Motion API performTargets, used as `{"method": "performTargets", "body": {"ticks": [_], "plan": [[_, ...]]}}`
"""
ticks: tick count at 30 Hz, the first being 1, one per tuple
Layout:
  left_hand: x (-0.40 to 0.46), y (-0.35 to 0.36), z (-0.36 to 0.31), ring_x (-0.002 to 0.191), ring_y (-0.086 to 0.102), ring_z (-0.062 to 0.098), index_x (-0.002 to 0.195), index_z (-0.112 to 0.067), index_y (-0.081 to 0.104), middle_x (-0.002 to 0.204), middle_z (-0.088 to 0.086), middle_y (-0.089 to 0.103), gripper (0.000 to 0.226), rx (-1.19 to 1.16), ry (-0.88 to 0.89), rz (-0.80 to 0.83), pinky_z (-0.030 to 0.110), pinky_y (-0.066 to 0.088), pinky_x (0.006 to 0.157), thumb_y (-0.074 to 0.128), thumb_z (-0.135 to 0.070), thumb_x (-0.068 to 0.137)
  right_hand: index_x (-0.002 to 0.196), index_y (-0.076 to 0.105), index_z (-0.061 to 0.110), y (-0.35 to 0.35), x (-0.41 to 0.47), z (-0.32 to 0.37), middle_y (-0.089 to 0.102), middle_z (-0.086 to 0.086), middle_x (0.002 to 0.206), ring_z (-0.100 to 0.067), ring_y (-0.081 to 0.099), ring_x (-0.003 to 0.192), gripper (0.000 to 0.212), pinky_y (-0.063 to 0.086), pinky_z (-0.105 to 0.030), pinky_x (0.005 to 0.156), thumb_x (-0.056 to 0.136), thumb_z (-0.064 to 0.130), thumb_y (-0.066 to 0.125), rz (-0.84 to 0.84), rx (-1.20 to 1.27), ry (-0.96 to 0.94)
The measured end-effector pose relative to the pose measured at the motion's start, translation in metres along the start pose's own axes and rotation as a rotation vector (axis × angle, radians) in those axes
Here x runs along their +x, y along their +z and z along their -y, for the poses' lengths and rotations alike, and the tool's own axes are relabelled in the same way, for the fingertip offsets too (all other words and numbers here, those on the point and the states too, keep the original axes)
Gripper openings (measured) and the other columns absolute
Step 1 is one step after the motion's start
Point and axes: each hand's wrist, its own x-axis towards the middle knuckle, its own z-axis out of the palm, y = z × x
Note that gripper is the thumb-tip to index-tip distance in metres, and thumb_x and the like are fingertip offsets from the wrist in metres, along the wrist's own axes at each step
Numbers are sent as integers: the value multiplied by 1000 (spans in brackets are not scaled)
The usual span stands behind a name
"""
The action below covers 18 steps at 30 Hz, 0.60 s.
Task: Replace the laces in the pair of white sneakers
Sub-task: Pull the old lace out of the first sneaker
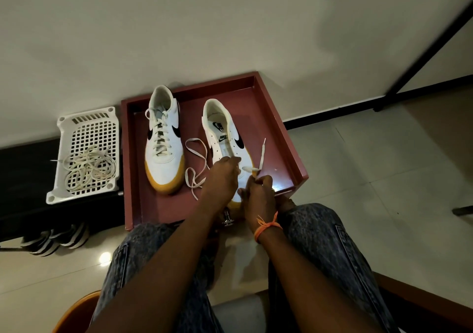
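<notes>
White leather sneaker, right of pair (225,138): stands in the red tray (279,117), toe toward the person, eyelets nearly all bare; new flat lace (195,153) entered at the lowest eyelets only, its long end looping loose over the tray floor to the left, its short end rising to the right with the tip free.
White leather sneaker, left of pair (163,138): same tray, just beside the first, fully laced, gum-coloured toe edge; judged finished.
Left hand (221,176): fingers curled down on the forepart of the unlaced shoe, seemingly pinching the lace at an eyelet; exact grip hidden by the knuckles.
Right hand (258,192): fingers closed on the short end of the lace, near the toe; orange thread band (266,226) at the wrist.
White perforated basket (87,153): left of the tray, apart from it; holds a tangle of cream laces (89,171), judged the removed ones.
Step in hand, as judged: threading the first crossings; best done by evening both ends before going further, keeping the flat lace untwisted at each eyelet, steadying the shoe with one hand while the other feeds the tip, and drawing slack through gently so the loose loop does not knot.
</notes>
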Motion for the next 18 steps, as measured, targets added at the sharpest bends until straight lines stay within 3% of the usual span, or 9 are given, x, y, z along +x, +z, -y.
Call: {"method": "performTargets", "body": {"ticks": [4,7,11,14,18], "plan": [[6,-12,1,83,66,32,90,2,71,88,19,71,12,-50,-114,-51,29,44,67,60,0,86,106,64,-1,3,2,-1,45,-12,111,-30,58,86,21,52,-44,89,94,15,61,8,37,22],[-10,-29,12,75,64,33,81,4,69,79,20,69,11,-67,-194,-115,35,48,65,58,5,81,103,62,2,-3,1,0,47,-14,108,-31,55,92,19,49,-43,93,94,18,60,36,-17,-7],[-39,-42,51,66,63,44,65,6,66,70,26,67,21,-23,-333,-95,40,46,60,48,-5,69,120,57,2,-7,2,1,43,-13,117,-31,56,96,32,47,-38,96,94,21,62,64,-47,0],[-41,-42,48,79,61,44,83,8,65,90,26,65,11,-22,-412,-106,37,42,62,59,5,74,128,55,2,-6,1,0,42,-12,121,-29,57,96,38,47,-36,98,95,20,61,65,-36,0],[-28,-33,9,80,55,33,100,0,55,104,19,53,22,-49,-90,-189,38,43,65,65,3,81,112,60,4,-5,2,2,45,-12,116,-29,58,93,25,47,-38,96,95,23,61,47,-52,7]]}}
